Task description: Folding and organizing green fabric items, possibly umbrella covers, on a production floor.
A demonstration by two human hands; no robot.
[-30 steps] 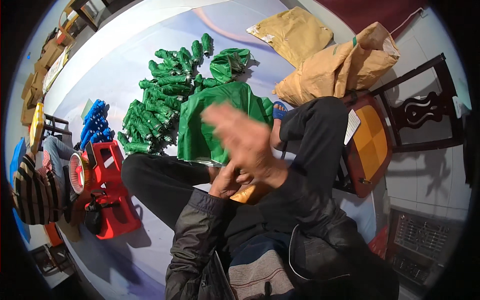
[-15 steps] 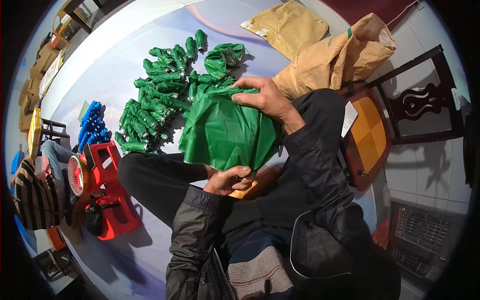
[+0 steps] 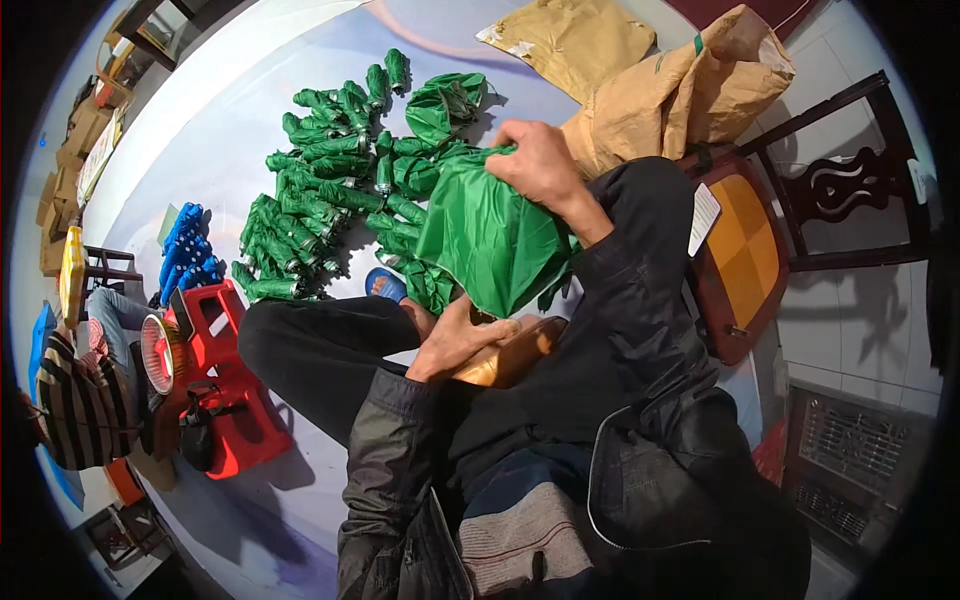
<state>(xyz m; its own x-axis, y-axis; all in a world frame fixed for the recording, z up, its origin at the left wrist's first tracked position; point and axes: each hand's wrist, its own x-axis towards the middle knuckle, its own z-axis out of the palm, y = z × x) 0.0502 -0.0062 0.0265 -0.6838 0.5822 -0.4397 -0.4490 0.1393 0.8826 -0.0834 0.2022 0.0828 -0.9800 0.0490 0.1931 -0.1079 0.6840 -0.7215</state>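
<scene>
A green folding umbrella (image 3: 500, 235), its canopy loose and half gathered, is held between my hands above my lap. My right hand (image 3: 545, 165) is closed on the far edge of the green cloth. At the near end my left hand (image 3: 458, 340) curls under the umbrella; the canopy partly hides its fingers, and the handle is out of sight. Beyond my crossed legs, many green folded umbrellas (image 3: 320, 190) lie in rough rows, their canopies crumpled. One umbrella with a looser canopy (image 3: 443, 105) rests at the far end of the pile.
A brown paper sack (image 3: 680, 95) and a flattened yellowish bag (image 3: 570, 45) are at the far right. To the right stands a wooden chair (image 3: 745, 250). On the left are a red plastic stool (image 3: 230, 400), a blue dotted bundle (image 3: 188, 255) and a seated person (image 3: 85, 400).
The umbrella canopy has shifted right and gathered narrower, uncovering more green umbrellas and my sandalled foot. My right hand moved slightly right and away; my left hand moved a little nearer its underside.
</scene>
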